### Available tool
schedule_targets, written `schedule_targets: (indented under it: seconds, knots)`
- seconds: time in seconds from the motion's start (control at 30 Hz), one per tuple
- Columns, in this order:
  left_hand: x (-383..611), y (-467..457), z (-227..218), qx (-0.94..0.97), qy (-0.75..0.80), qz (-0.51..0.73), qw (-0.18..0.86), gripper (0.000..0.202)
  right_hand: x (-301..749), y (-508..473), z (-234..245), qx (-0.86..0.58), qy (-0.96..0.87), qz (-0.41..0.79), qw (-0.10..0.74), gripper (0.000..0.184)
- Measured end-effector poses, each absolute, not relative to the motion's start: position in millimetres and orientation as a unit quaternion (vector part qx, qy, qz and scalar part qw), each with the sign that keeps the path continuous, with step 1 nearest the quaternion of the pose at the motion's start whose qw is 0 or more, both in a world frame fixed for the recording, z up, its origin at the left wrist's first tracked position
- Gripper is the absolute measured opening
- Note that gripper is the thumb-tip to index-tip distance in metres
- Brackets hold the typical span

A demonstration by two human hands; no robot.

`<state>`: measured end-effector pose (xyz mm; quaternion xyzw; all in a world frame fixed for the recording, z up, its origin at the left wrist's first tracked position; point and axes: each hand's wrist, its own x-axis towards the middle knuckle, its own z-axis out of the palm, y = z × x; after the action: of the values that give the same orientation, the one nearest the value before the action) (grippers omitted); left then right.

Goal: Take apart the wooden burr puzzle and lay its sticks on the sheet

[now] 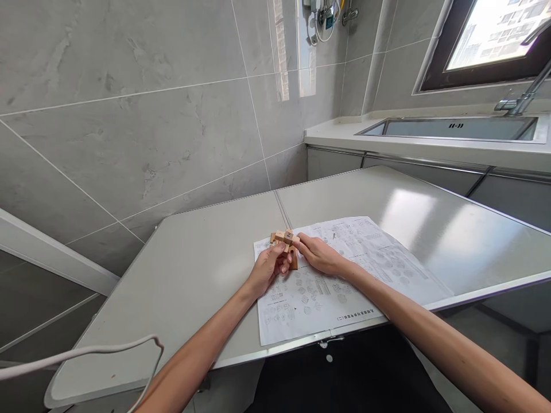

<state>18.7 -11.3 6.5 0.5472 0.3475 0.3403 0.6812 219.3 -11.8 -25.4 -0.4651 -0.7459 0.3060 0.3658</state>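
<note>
Over the printed sheet [318, 310], my left hand [270, 267] is closed around a small wooden block puzzle [287, 235] made of crossed pieces. One piece bears a dark letter on its top. From the other side, the fingers of my right hand [318, 252] pinch the puzzle's right end. Just beneath and behind my left fingers shows a darker wooden piece [293, 261] with a notch; whether it joins the held puzzle I cannot tell. Small line drawings and a title line, seen upside down, cover the sheet.
The sheet lies on a pale folding table [206, 264] with a seam across it. A white cable [86, 350] hangs over the near left corner. Beyond the table's right side are a counter with a sink [451, 129] and a tap [520, 103]. Grey tiled wall stands behind.
</note>
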Motion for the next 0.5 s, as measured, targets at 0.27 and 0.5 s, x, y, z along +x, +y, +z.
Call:
schedule_targets:
  seconds: [0.27,0.5]
  knots:
    - [20.0,-12.7,6.8,0.556,0.358,0.353,0.663,0.049,219.2,-10.6,-27.1,-0.460,-0.745,0.314,0.368,0.040]
    - [19.3,-11.3,4.3,0.564,0.330,0.362,0.665,0.044,218.9,-14.7,-20.2,-0.418,-0.712,0.394,0.404,0.045]
